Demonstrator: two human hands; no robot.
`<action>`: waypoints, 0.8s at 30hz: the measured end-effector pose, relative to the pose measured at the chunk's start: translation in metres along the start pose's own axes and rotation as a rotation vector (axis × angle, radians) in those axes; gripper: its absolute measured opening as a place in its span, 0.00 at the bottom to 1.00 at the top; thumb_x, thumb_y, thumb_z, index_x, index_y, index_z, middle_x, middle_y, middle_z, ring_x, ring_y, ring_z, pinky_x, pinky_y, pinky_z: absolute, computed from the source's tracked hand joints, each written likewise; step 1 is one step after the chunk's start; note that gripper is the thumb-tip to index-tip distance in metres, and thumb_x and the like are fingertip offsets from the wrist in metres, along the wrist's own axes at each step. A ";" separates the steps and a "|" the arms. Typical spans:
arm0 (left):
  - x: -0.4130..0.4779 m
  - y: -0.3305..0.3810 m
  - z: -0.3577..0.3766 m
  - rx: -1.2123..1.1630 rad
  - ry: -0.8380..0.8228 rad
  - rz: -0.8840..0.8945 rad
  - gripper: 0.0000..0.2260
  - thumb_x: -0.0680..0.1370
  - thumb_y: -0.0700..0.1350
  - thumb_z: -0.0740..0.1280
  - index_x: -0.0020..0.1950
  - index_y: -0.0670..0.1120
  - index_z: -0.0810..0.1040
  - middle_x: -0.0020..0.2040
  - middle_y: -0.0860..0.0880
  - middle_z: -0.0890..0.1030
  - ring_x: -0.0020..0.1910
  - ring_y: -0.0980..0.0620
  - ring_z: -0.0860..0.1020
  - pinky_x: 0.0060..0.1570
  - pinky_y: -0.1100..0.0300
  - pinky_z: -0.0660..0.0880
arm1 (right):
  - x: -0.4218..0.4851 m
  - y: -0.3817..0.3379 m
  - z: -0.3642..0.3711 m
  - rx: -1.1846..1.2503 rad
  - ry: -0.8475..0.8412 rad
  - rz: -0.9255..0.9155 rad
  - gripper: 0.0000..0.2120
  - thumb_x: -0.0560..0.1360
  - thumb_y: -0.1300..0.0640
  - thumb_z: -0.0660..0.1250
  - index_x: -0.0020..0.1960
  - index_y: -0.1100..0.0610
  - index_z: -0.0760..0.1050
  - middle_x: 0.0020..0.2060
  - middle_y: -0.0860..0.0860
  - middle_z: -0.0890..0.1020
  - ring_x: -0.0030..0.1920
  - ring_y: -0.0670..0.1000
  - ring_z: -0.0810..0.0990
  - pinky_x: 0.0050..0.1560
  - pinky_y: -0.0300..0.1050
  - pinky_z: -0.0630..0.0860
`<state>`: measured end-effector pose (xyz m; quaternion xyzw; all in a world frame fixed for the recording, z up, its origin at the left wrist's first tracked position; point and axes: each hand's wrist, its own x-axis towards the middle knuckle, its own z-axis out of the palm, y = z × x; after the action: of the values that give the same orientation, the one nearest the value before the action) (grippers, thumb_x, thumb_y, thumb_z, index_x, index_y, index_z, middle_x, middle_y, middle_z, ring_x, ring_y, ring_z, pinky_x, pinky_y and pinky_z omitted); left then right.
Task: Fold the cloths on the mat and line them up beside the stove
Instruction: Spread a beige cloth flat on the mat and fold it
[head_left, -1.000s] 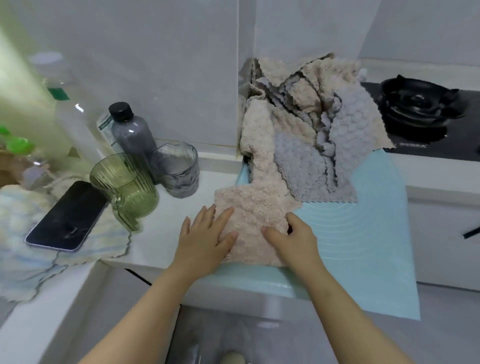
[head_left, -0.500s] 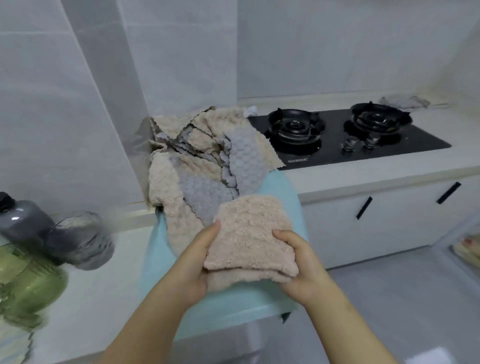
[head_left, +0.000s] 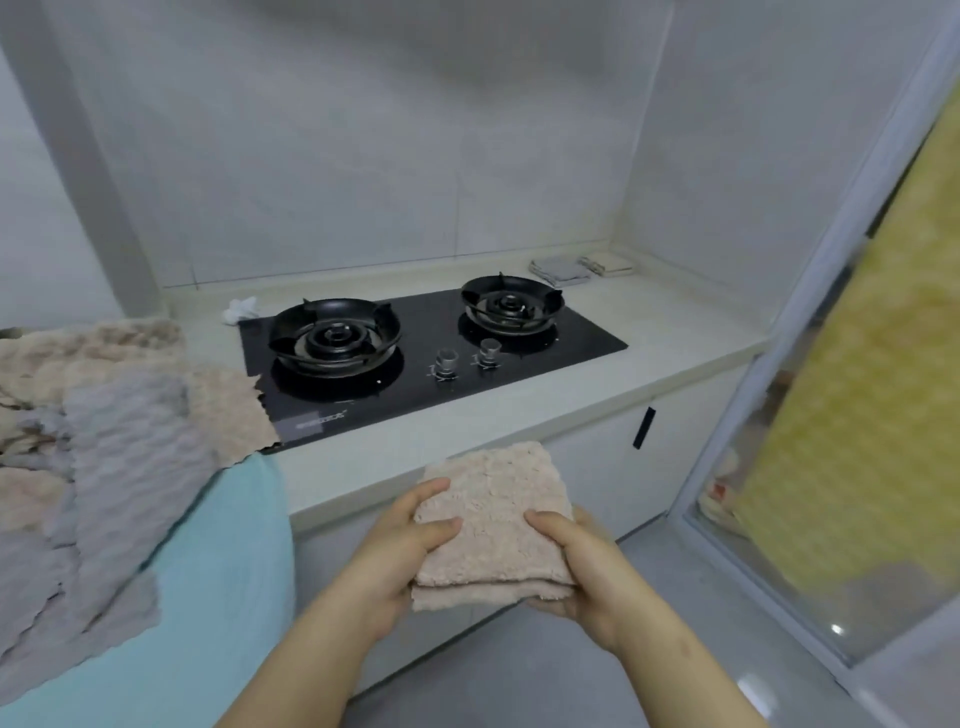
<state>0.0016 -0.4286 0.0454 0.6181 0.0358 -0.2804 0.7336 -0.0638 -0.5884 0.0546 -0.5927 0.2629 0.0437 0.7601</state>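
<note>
A folded beige cloth (head_left: 493, 514) is held in the air in front of the counter's front edge, below the black two-burner stove (head_left: 415, 348). My left hand (head_left: 410, 540) grips its left side with the thumb on top. My right hand (head_left: 576, 556) grips its right side the same way. At the left, a heap of unfolded beige and grey cloths (head_left: 104, 431) lies over a light blue mat (head_left: 228, 561). Right of the stove, in the far corner, lie a folded grey cloth (head_left: 558, 270) and another folded cloth (head_left: 608, 263).
The pale counter (head_left: 665, 322) runs around the stove, with a bare strip in front and to its right. A crumpled white scrap (head_left: 241, 309) lies behind the stove's left corner. White cabinets with black handles (head_left: 644, 427) stand below. A glass door with a yellow cloth (head_left: 852, 415) is at right.
Both hands lifted the folded beige cloth off the mat and carried it to the right, toward the stove. My view swung right, leaving the bottles, glasses and phone out of sight.
</note>
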 end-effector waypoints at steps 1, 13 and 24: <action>0.015 0.000 0.020 0.000 -0.008 -0.005 0.18 0.76 0.33 0.65 0.59 0.52 0.75 0.54 0.44 0.81 0.48 0.46 0.81 0.49 0.54 0.77 | 0.008 -0.008 -0.020 -0.005 0.024 -0.003 0.07 0.76 0.56 0.64 0.55 0.52 0.73 0.47 0.52 0.82 0.42 0.52 0.81 0.36 0.45 0.79; 0.182 0.036 0.180 -0.029 -0.076 -0.026 0.23 0.72 0.36 0.71 0.62 0.54 0.72 0.54 0.47 0.82 0.48 0.49 0.82 0.37 0.61 0.77 | 0.145 -0.094 -0.168 0.127 0.174 -0.089 0.11 0.76 0.61 0.65 0.56 0.49 0.71 0.48 0.52 0.81 0.44 0.52 0.81 0.36 0.44 0.78; 0.414 0.104 0.283 0.122 -0.106 0.086 0.21 0.74 0.35 0.67 0.53 0.63 0.72 0.52 0.51 0.76 0.46 0.49 0.78 0.32 0.59 0.75 | 0.348 -0.208 -0.258 0.062 0.279 -0.084 0.06 0.77 0.60 0.64 0.54 0.58 0.74 0.45 0.57 0.82 0.39 0.56 0.80 0.40 0.48 0.76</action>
<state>0.3137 -0.8345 0.0382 0.6469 -0.0467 -0.2826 0.7067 0.2230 -0.9734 0.0389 -0.5796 0.3420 -0.0790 0.7355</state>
